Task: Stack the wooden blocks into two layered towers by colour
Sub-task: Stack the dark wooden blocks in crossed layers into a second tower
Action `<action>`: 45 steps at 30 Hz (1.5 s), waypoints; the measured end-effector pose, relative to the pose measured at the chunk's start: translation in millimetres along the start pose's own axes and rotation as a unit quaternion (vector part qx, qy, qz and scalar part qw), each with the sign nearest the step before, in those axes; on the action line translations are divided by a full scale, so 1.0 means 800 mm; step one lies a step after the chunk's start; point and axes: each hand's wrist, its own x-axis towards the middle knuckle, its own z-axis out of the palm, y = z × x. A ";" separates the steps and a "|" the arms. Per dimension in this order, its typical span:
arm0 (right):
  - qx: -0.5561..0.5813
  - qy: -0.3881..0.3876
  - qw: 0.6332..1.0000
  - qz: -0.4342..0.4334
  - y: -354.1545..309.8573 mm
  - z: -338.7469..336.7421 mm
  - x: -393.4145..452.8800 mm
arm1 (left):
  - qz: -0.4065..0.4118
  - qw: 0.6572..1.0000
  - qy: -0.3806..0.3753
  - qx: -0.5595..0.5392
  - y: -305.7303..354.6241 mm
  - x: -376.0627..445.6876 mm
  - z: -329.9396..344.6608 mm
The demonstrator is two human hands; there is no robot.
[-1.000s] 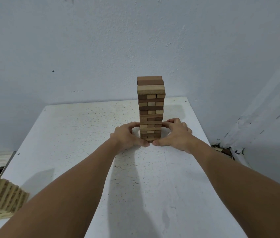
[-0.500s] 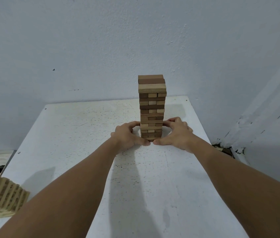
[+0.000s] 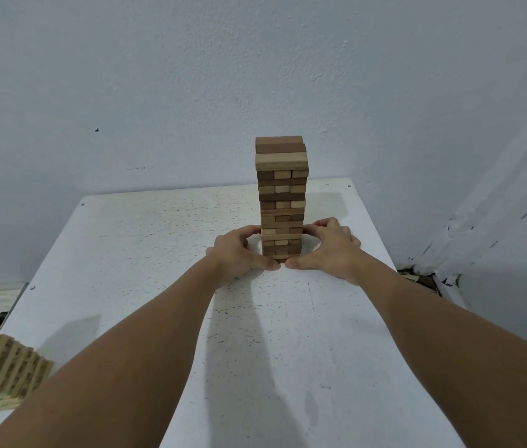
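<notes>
Between my two hands, toward the far end of the white table (image 3: 126,253), stood the brown tower (image 3: 282,195). My left hand (image 3: 239,250) cupped its base from the left, fingers curled round the lower layers with the index finger meeting the left face a few rows up and the thumb lying along the tabletop toward the front corner. My right hand (image 3: 326,248) mirrored it on the right, fingers bent against the right face at about the same height, thumb pointed in along the table. The two thumb tips nearly met in front of the bottom row, so both hands were grasping the tower's foot and neither was slack.

Above my fingers the tower rose free and upright, well over half of its height clear of my hands. It was built of flat layers of three blocks, each layer turned crosswise to the one below, so that some rows showed three small end faces and others one long side. Its colours were mixed: dark chocolate blocks, reddish-brown ones and paler tan ones. A tan layer sat near the top with two darker layers over it, the uppermost set slightly to the left.

At the near left corner of the table, well apart from my hands, the pale tower (image 3: 0,367) of light blocks stood, cut off by the picture's edge.
</notes>
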 end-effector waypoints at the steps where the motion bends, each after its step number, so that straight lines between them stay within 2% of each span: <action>1: 0.000 0.000 1.000 0.001 0.000 0.000 0.000 | -0.001 1.000 0.001 0.001 0.000 0.000 0.000; 14: -0.005 -0.012 1.000 -0.005 -0.005 -0.008 -0.013 | -0.019 0.999 -0.007 0.027 0.006 -0.016 -0.007; 17: -0.024 -0.001 0.999 -0.024 -0.001 -0.008 -0.026 | -0.022 0.998 -0.012 0.065 0.012 -0.034 -0.012; 23: -0.043 0.032 0.998 -0.027 0.015 0.002 -0.069 | 0.014 0.989 0.050 0.137 -0.012 -0.079 -0.014; 29: -0.033 0.061 0.997 -0.019 0.007 0.031 -0.129 | 0.046 0.988 0.080 0.120 -0.037 -0.131 -0.010; 35: 0.011 0.087 0.994 -0.067 -0.020 0.057 -0.179 | 0.074 0.984 0.130 0.096 -0.062 -0.181 -0.011; 38: 0.031 0.075 0.991 -0.106 -0.039 0.078 -0.192 | 0.088 0.981 0.157 0.069 -0.077 -0.206 -0.011; 45: 0.062 -0.006 0.987 -0.151 -0.097 0.127 -0.205 | 0.093 0.977 0.189 0.044 -0.117 -0.276 -0.026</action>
